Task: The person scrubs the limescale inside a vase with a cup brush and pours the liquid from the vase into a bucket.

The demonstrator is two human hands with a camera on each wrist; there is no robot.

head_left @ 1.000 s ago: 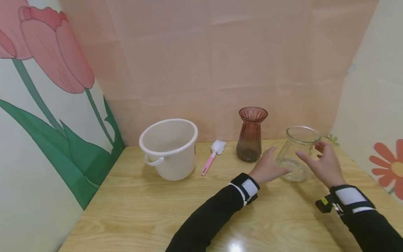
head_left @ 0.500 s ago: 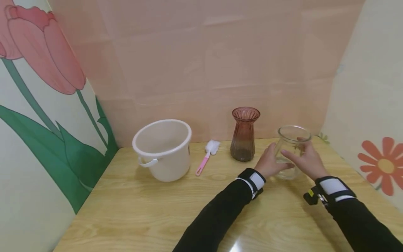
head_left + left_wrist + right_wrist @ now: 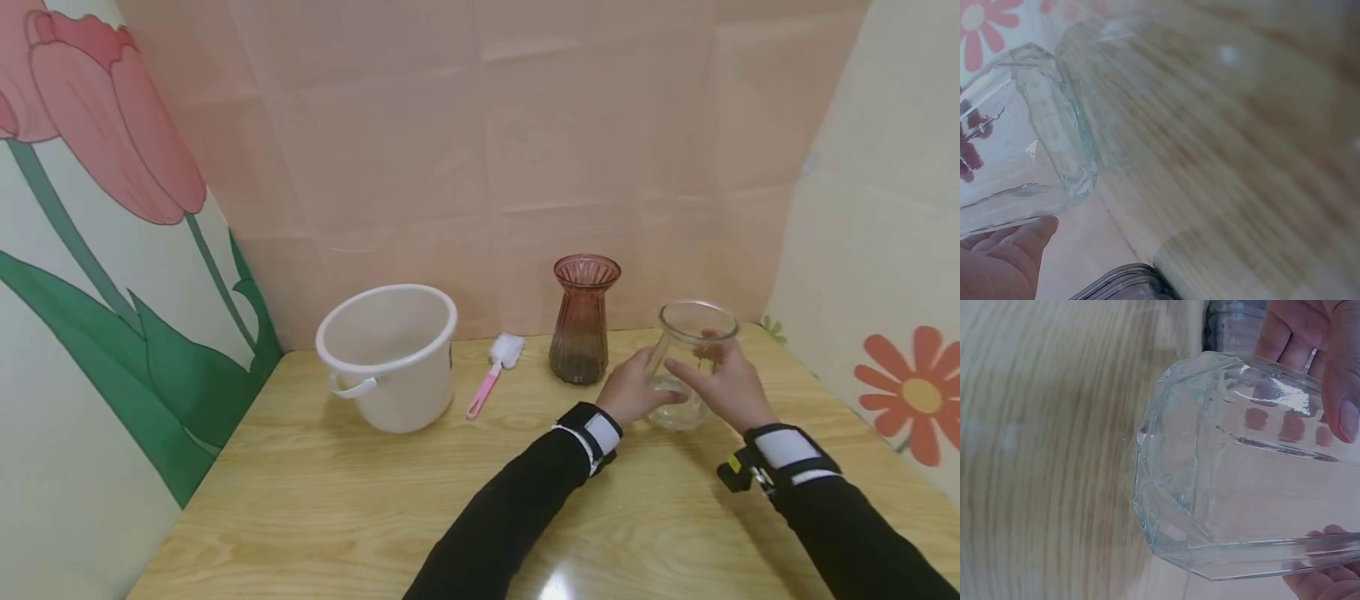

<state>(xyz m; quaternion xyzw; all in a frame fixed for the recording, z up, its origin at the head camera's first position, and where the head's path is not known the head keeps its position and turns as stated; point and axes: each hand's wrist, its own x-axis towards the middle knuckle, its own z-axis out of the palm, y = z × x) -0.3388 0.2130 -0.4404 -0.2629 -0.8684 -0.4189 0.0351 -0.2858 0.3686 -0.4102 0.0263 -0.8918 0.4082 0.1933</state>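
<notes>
While both hands are curling around its sides right of centre, left hand [image 3: 636, 393] and right hand [image 3: 722, 385] are gripping a clear vase [image 3: 690, 362], likely slippery, fragile glass.

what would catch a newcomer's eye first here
Both hands, left hand and right hand, grip a clear faceted glass jar at the right of the wooden table. Behind it stands a ribbed brown glass vase; further left a white plastic bucket.

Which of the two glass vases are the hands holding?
The clear glass vase, gripped by the left hand and right hand. The brown ribbed vase stands untouched beside it.
</notes>
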